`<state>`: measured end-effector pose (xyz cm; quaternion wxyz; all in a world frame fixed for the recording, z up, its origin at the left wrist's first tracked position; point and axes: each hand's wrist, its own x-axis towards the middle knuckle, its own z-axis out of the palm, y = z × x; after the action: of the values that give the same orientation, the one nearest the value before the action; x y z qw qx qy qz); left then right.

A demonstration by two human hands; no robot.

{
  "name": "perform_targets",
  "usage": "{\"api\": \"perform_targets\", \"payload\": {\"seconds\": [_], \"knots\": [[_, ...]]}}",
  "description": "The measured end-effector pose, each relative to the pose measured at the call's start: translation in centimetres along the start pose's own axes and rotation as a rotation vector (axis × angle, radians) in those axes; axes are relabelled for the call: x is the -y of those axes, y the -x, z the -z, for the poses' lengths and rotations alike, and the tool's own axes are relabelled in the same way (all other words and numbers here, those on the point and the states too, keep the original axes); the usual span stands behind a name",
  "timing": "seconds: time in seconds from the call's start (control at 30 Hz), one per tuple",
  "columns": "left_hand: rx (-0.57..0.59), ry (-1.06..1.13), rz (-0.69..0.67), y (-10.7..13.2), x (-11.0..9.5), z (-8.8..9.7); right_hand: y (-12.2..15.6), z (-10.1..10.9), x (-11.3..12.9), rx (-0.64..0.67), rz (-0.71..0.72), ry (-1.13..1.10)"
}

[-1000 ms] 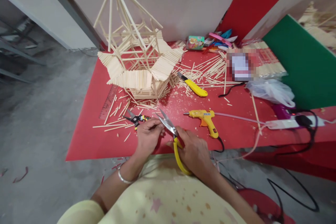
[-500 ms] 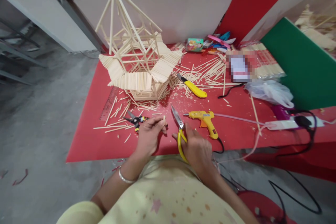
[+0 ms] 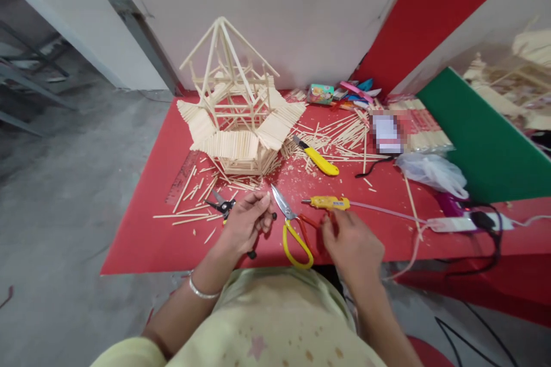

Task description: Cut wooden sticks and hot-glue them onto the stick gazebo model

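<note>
The scissors [image 3: 291,217] are lying on the red counter [image 3: 138,246], their tips pointing away from the person, and neither hand is holding them. To their left, the left hand [image 3: 241,225] is pinching what seems to be a short stick piece [image 3: 268,195] between thumb and fingertips; the fingers are hiding most of it, so its length is not showing. Also left of the scissors, black-bladed snips [image 3: 222,205] are lying partly covered by that hand.

To the right of the scissors, the right hand [image 3: 356,248] is covering the grip of a yellow glue gun [image 3: 329,202]; whether the fingers are fully closing on it, I cannot tell. The nozzle is pointing leftward, above the scissors' handles, and a pale glue stick [image 3: 385,211] is trailing from the back.

The stick model [image 3: 235,144] is standing beyond the scissors and to their left, its slatted panels flaring outward. A yellow utility knife [image 3: 319,160] is lying beyond the scissors, slightly to their right.

The work is apparently passing from trimming to gluing. The next move is likely calling for a firm grip on the gun, a finger on its trigger, and a gluing face of the piece kept exposed, with the hot nozzle staying clear of the left fingertips.
</note>
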<state>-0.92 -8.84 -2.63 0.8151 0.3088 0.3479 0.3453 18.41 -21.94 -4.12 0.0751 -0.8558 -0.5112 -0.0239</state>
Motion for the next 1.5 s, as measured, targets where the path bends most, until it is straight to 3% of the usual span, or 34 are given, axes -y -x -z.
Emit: {"api": "perform_targets", "payload": {"seconds": [0.13,0.33,0.47,0.67,0.77,0.93,1.13,1.5], "knots": [[0.02,0.059,-0.027,-0.5,-1.0,0.0,-1.2,0.6,-1.8,0.106,-0.179,0.03],[0.028,0.149,-0.008,-1.3,-1.8,0.2,-1.3,-0.2,-3.0,0.222,-0.211,-0.205],[0.027,0.205,0.024,-2.0,-2.2,0.4,-1.7,0.5,-3.5,0.095,-0.217,-0.454],[0.066,0.305,0.028,-3.1,-3.7,-0.2,-2.7,5.8,-0.5,-0.133,-0.261,-0.844],[0.079,0.361,0.096,-3.5,-4.6,-0.8,-3.7,8.1,1.6,-0.241,-0.214,-0.757],[0.079,0.443,0.152,-4.4,-5.7,-1.1,-5.7,10.2,4.0,-0.211,-0.02,-0.659],[0.105,0.464,0.188,-5.4,-6.4,-1.1,-7.1,10.2,5.1,-0.283,0.076,-0.476],[0.14,0.492,0.208,-6.0,-7.6,-1.2,-7.8,9.7,5.5,-0.294,0.136,-0.395]]}}
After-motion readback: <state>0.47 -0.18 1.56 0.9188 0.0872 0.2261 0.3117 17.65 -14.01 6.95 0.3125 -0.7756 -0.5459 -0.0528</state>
